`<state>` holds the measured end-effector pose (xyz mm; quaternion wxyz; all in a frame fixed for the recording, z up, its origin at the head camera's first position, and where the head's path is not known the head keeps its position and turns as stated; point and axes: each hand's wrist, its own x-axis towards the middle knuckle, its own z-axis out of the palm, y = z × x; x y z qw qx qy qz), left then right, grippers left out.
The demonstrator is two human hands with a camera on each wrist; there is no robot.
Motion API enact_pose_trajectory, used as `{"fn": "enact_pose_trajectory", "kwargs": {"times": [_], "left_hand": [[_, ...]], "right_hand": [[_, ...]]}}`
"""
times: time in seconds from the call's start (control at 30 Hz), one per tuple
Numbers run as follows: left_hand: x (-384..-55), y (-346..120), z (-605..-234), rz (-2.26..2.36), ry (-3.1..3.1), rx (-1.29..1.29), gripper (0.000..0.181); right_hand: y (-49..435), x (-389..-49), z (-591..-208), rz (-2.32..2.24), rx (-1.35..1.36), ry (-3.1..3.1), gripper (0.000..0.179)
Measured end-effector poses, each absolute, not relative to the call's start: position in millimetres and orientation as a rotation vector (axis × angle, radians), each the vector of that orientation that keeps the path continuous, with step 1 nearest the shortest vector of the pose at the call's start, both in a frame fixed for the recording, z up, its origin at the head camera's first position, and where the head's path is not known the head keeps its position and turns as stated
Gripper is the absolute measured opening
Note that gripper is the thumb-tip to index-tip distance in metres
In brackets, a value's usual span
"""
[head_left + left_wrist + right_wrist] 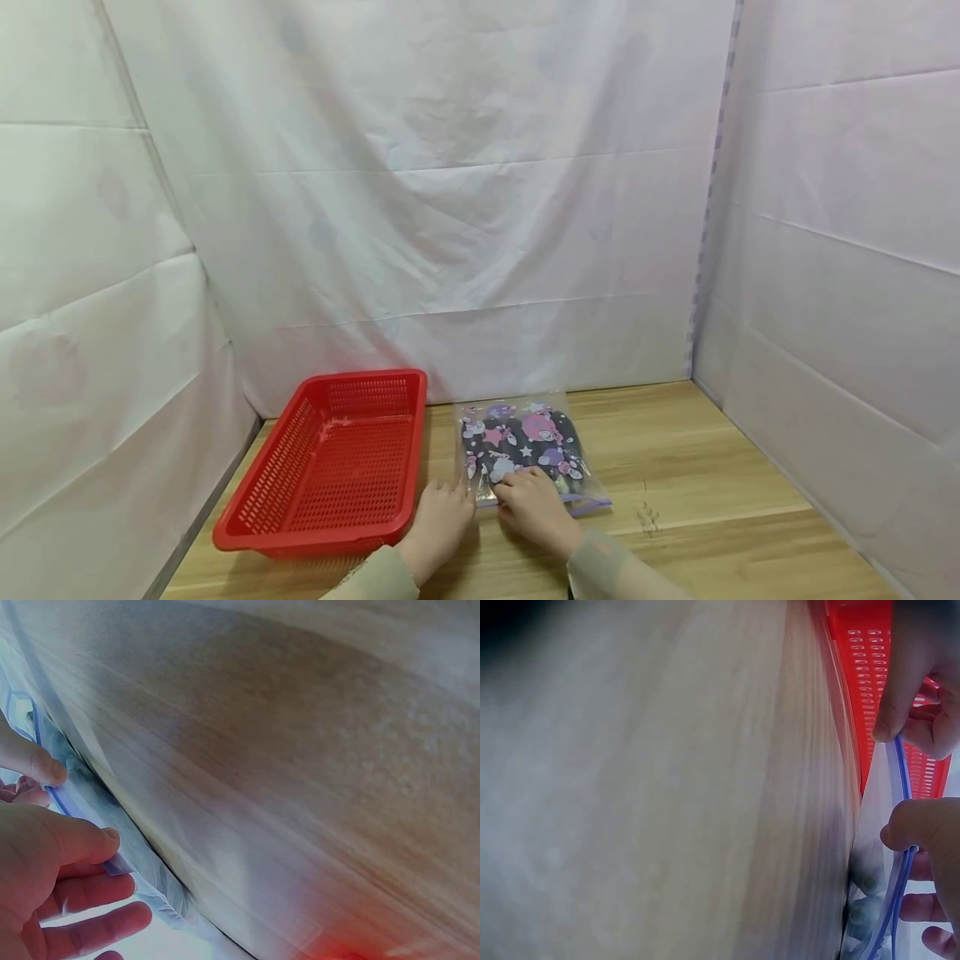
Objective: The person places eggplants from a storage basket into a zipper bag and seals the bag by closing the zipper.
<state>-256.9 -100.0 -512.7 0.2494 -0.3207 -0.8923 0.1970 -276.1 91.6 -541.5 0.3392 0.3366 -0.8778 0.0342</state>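
Note:
A clear zip bag (pixel 588 483) with a purple-blue zip strip (pixel 902 885) lies flat on the table. Inside it is a folded dark cloth item (pixel 517 446) printed with pink, purple and white cartoon figures and stars. My left hand (pixel 441 518) pinches the left end of the strip between thumb and index finger, its other fingers loosely spread in the left wrist view. Further along the same edge, my right hand (pixel 536 504) pinches the strip between thumb and fingers. To the right of that hand the strip parts into two lines in the right wrist view.
A red perforated plastic basket (pixel 411 467) stands left of the bag, close to my left hand. The wood-grain table (pixel 705 483) extends to the right. White cloth walls (pixel 465 208) enclose the back and both sides.

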Motion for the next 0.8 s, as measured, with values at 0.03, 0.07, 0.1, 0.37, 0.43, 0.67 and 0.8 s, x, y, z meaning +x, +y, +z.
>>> {"fn": "enact_pose_trajectory", "kwargs": {"times": [0.03,0.07,0.1,0.37,0.43,0.67,0.8], "left_hand": [[-256.9,-100.5,-513.1,0.534,-2.424,-0.872,0.006],[-256.7,-101.1,-513.6,0.532,-2.420,-0.872,0.006],[-256.5,-101.8,-514.2,0.523,-2.416,-0.873,0.005],[-253.5,-104.1,-516.5,0.518,-2.425,-0.871,0.004],[-253.9,-103.8,-516.7,0.523,-2.421,-0.872,0.003],[-257.8,-103.2,-517.5,0.527,-2.398,-0.875,0.007],[-257.8,-103.0,-516.8,0.530,-2.406,-0.877,0.007]], "right_hand": [[91.7,-276.1,-541.4,0.088,0.876,-2.288,0.021],[91.7,-275.9,-541.4,0.088,0.879,-2.291,0.021],[91.7,-275.7,-541.6,0.089,0.881,-2.295,0.020],[92.3,-272.3,-541.2,0.103,0.891,-2.309,0.017],[93.1,-272.4,-541.1,0.104,0.890,-2.313,0.017],[97.3,-275.1,-542.7,0.108,0.892,-2.313,0.017],[99.2,-276.6,-544.1,0.119,0.896,-2.331,0.017]]}}
